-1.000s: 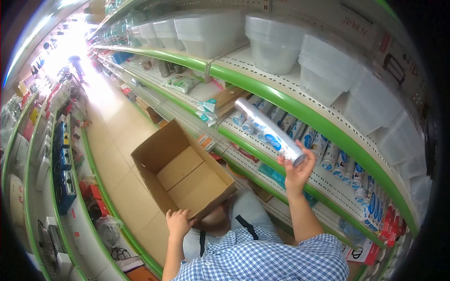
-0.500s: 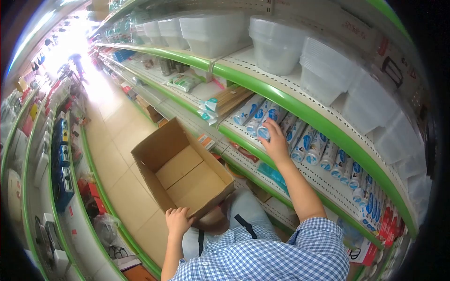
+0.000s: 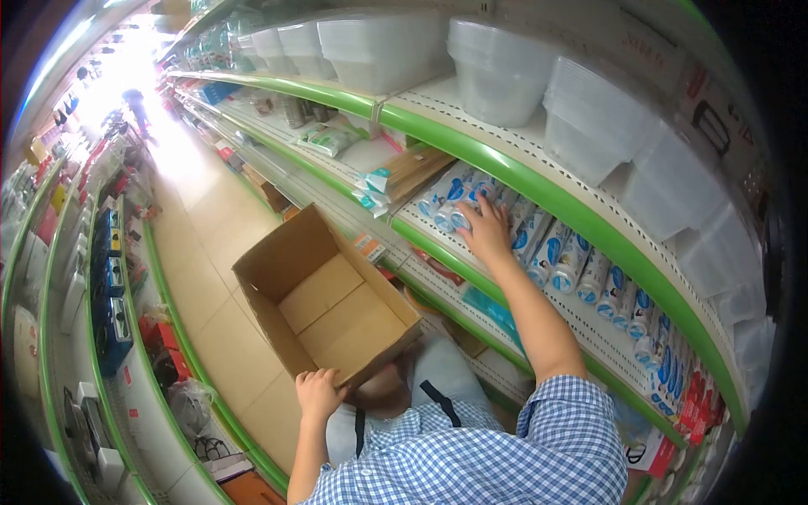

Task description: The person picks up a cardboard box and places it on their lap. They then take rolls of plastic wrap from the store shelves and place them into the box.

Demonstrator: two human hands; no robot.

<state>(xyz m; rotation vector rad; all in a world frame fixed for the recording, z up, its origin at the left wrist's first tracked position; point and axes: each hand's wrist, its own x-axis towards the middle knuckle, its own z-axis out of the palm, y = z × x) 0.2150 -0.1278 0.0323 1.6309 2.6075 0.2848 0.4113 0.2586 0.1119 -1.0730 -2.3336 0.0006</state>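
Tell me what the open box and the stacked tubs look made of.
The open box looks like matte brown cardboard, judging by the flap seam across its base. The stacked tubs seem plastic, smooth and slightly glossy, with translucent walls.

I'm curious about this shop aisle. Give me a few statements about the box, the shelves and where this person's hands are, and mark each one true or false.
1. The cardboard box is open at the top. True.
2. The left hand is touching the box's edge. True.
3. The right hand is down inside the box. False: it is at the row of white-and-blue tubes on the shelf.
4. The clear plastic tubs stand on a shelf below the tubes. False: they stand on the shelf above them.
5. The person's shirt is plain red. False: it is blue-and-white checked.
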